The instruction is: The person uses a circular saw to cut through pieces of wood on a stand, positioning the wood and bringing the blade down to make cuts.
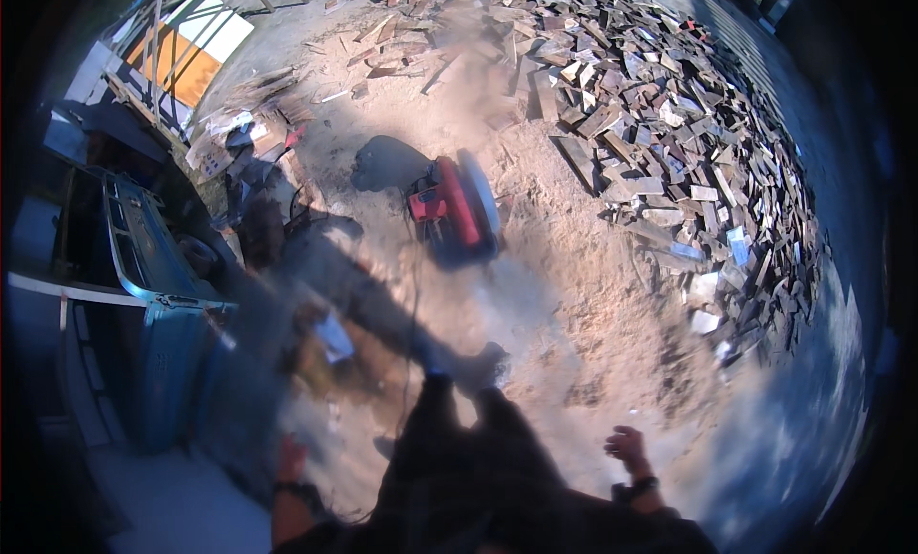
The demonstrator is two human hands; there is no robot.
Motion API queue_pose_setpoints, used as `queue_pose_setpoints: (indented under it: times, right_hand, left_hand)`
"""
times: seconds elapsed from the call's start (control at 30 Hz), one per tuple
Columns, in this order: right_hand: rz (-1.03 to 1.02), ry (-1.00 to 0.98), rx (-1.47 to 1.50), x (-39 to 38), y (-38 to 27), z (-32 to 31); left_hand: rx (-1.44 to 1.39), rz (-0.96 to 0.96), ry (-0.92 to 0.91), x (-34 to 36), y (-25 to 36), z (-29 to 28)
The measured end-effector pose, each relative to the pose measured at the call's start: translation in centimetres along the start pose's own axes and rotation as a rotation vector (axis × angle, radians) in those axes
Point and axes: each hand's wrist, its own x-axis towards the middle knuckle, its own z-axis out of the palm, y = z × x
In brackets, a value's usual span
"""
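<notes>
My right hand (626, 445) hangs at my side over the sandy ground, its fingers loosely bent and apart, with nothing in it. On the other side my left hand (292, 456) hangs near my leg; blur hides its fingers, and nothing shows in it. Both hands are well away from a red power saw (457, 202) lying on sawdust ahead of me, with what looks like a large pale disc along its right side. A dark cable (414, 310) runs from the saw back toward my feet.
A large heap of cut wood offcuts (669, 143) covers the right and far right. To the left stands a blue metal vehicle-like body (177, 353). Wooden framing with white and orange panels (182, 62) is at the far left. Loose wood scraps (392, 43) lie farther ahead.
</notes>
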Motion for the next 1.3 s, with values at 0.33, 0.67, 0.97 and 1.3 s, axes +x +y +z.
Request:
queue_pose_setpoints:
  times: [0.33,0.67,0.97,1.3]
  right_hand:
    - [-0.111,-0.084,0.039,-0.1,1.0,-2.1]
    - [-0.078,-0.096,-0.082,-1.4,5.9,-5.2]
    - [-0.242,-0.311,-0.463,6.1,1.5,-3.1]
    - [-0.413,-0.525,-0.681,2.7,-10.9,8.3]
  left_hand:
    - [0.907,0.657,0.167,-3.5,1.1,3.0]
    - [0.525,0.813,0.501,-7.3,12.1,7.5]
    - [0.078,0.263,0.285,-19.9,-11.7,20.4]
    - [-0.350,-0.127,0.279,-30.3,-11.8,31.1]
